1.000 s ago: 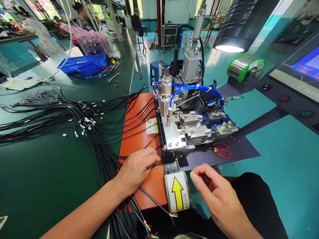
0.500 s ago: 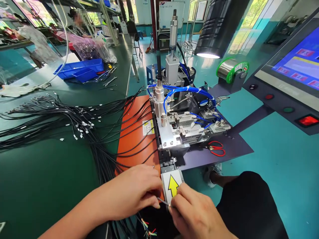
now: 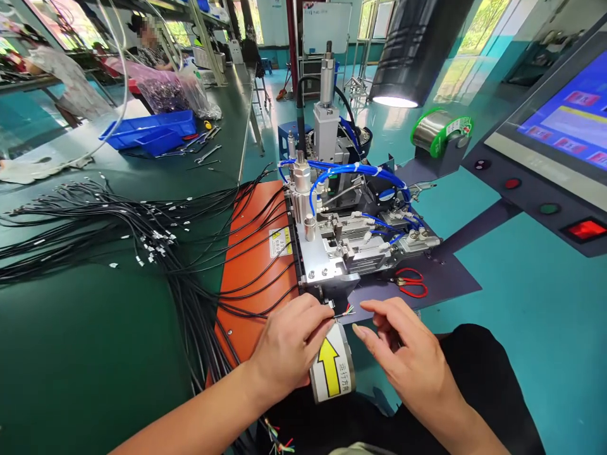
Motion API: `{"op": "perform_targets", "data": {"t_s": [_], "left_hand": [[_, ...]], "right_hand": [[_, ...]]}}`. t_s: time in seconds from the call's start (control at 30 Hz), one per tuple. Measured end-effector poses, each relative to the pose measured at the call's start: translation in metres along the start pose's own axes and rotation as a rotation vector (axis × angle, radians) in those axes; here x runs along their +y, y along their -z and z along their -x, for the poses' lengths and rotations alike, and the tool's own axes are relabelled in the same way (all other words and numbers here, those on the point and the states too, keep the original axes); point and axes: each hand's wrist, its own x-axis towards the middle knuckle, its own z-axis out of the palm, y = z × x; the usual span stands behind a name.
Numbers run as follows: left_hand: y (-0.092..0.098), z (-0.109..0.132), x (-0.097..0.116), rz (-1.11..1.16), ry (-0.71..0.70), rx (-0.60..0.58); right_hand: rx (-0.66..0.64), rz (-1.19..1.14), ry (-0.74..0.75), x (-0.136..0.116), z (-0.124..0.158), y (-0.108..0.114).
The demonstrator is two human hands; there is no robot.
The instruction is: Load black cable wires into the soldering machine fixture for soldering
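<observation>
Pinched in my left hand (image 3: 296,338) is a black cable, its stripped end of coloured wires (image 3: 349,310) poking out to the right past the fingertips. That hand is over the near end of the machine's track, beside a white plate with a yellow arrow (image 3: 329,370). My right hand (image 3: 408,347) is just right of the wire end, thumb and forefinger apart, holding nothing. Several black cables (image 3: 251,291) lie across the orange panel (image 3: 256,246) into the machine (image 3: 327,234). More stripped cable ends (image 3: 277,439) hang below my left forearm.
A bundle of black cables (image 3: 156,240) spreads over the green table (image 3: 95,328). Red-handled scissors (image 3: 411,283) lie on the machine's base. At right stand a solder spool (image 3: 439,133) and a control panel (image 3: 550,170); a black lamp (image 3: 403,57) hangs above. Two people sit farther back left.
My left hand has moved up and right with the cable, toward the track. The right hand has let go of the wire end and moved right, its fingers opening.
</observation>
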Motion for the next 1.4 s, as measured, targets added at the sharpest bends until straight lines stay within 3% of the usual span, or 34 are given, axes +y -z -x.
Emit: {"op": "perform_targets", "data": {"t_s": [0.5,0.8,1.03,1.2,1.4], "left_hand": [[-0.002,0.002,0.001,-0.019,0.068,-0.011],[-0.002,0.001,0.001,-0.003,0.061,-0.017],[-0.002,0.002,0.0,-0.002,0.061,-0.019],[-0.003,0.003,0.0,-0.008,0.07,-0.007],[-0.004,0.003,-0.001,-0.017,0.057,-0.016]], "right_hand": [[-0.005,-0.164,-0.184,-0.013,-0.005,-0.009],[-0.111,-0.594,-0.459,-0.016,-0.016,-0.009],[-0.128,-0.704,-0.461,-0.019,-0.018,-0.012],[-0.095,-0.796,-0.488,-0.021,-0.012,-0.027],[-0.049,-0.716,-0.466,-0.024,-0.001,-0.043]]}}
